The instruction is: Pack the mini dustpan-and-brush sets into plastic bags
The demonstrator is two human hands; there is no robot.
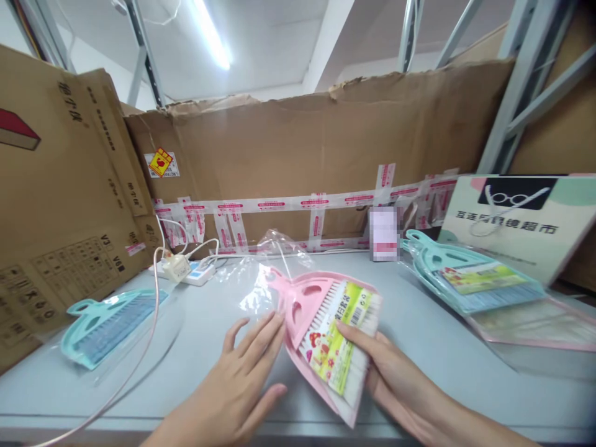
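Note:
A pink dustpan and brush set (pixel 305 313) in a clear plastic bag (pixel 261 273) is tilted above the table, handle pointing up and left. A green and white printed label card (pixel 342 335) lies over the white bristles. My right hand (pixel 377 366) grips the set at its lower right, thumb on the label, other fingers behind. My left hand (pixel 246 372) is at the left edge of the dustpan, fingers extended and spread, its fingertips close to or touching the bag. Whether they touch I cannot tell.
A bagged turquoise dustpan set (pixel 114 326) lies left, beside a white cable (pixel 156 310) and power strip (pixel 200 272). Stacked sets (pixel 479 273) lie right, before a printed board (pixel 516 223). A taped cardboard wall (pixel 298 149) closes the back of the table (pixel 209 347).

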